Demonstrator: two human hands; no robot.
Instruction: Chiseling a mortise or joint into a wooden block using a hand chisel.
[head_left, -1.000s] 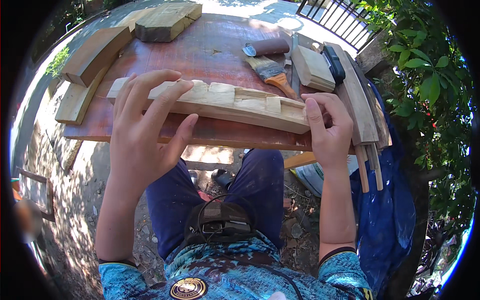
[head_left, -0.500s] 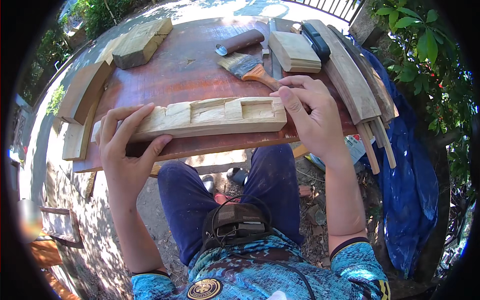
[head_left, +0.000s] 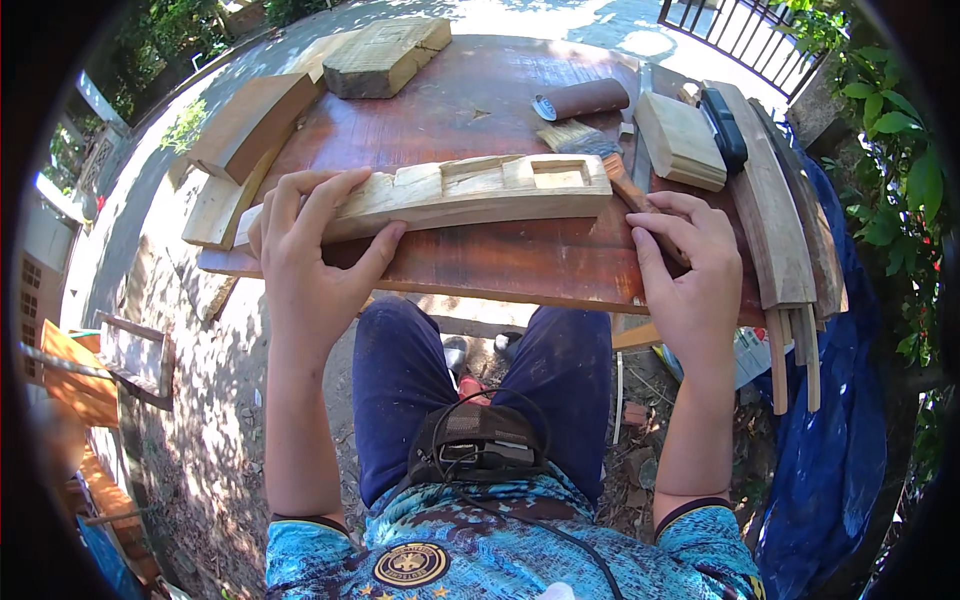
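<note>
A long pale wooden block (head_left: 470, 195) lies across the near part of the table, with rectangular recesses cut into its upper side. My left hand (head_left: 310, 235) grips its left end, fingers over the top and thumb along the near face. Off the block's right end, my right hand (head_left: 690, 260) has its thumb and fingers closed around the handle of a paintbrush (head_left: 618, 175). The brush has an orange-brown handle, and its bristles rest on the table, pointing away to the left. Part of the handle is hidden by my fingers.
The reddish-brown table (head_left: 450, 265) holds a brown sandpaper roll (head_left: 585, 98), a pale wood block (head_left: 680, 140) and a black case (head_left: 724, 130). Long boards (head_left: 765, 200) line its right side. More blocks (head_left: 388, 58) sit at the far left. A blue tarp (head_left: 825, 430) hangs at right.
My right hand has left the block's right end and moved nearer to me, onto the brush handle. The left hand still grips the block. The whole view has shifted.
</note>
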